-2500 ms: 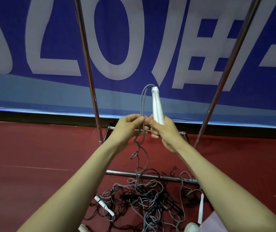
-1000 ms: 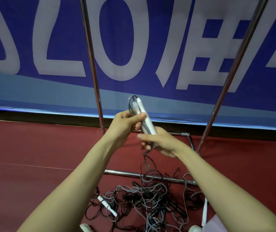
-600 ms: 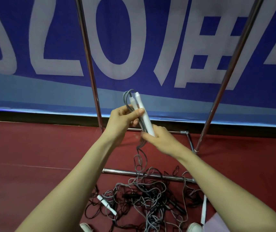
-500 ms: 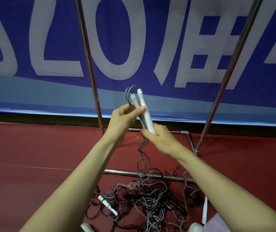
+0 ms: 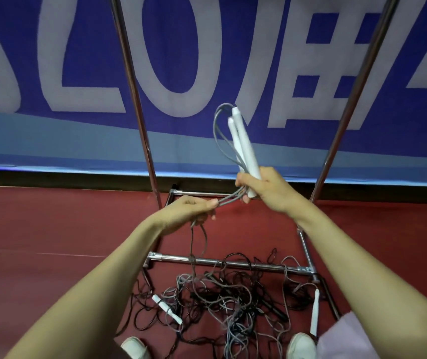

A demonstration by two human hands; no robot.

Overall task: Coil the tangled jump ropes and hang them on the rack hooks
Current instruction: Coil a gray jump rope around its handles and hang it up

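Draping the rack bar, tangle trails rope left hand pinches; right hand grips handles.

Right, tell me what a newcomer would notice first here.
The right hand grips two white handles, raised mid-frame against the blue banner, while the left hand pinches their grey cord just below. Beneath, a tangle of ropes sprawls on the red floor at the foot of the chrome rack.

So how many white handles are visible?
4 white handles: two in the right hand, one in the tangle at left, one at its right edge; more may be hidden.
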